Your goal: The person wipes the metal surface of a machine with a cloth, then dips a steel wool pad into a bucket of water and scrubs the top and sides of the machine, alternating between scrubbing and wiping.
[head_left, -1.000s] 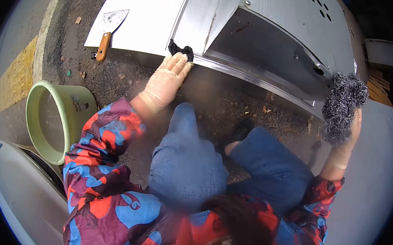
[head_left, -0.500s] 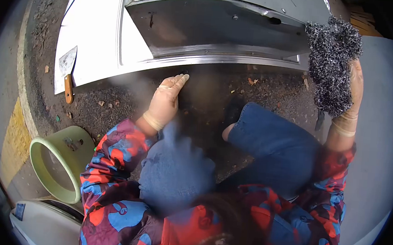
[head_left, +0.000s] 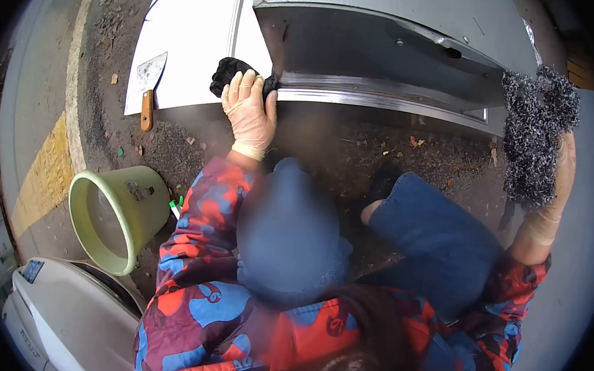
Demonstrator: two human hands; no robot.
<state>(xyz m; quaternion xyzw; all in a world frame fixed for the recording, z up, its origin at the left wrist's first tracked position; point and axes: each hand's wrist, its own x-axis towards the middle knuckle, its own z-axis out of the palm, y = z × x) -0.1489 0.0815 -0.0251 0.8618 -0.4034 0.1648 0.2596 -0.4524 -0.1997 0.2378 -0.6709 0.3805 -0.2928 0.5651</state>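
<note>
My left hand (head_left: 250, 113), in a thin pale glove, has its fingers closed over a bunched black cloth (head_left: 234, 76). The cloth rests near the front edge of a white panel (head_left: 197, 34), beside a grey metal housing (head_left: 382, 53). On the right, my gloved right hand (head_left: 560, 180) holds up a shaggy, black-and-grey speckled cloth (head_left: 536, 137), which hides most of its fingers. The cloth hangs down in front of the housing's right end. A scraper (head_left: 148, 92) with a wooden handle lies on the panel's left front corner, the handle jutting past the edge.
A pale green bucket (head_left: 148, 192) lies tipped on its side at the left, its mouth facing left. A light-coloured car (head_left: 67, 321) is at the lower left. Dark ground with dry leaves (head_left: 416, 142) lies before the panel. My knees in jeans (head_left: 287, 233) are close below.
My left hand has moved up onto the panel, and the black cloth now shows under its fingers. My right hand still holds the speckled cloth. The whole view has shifted, so things appear further right.
</note>
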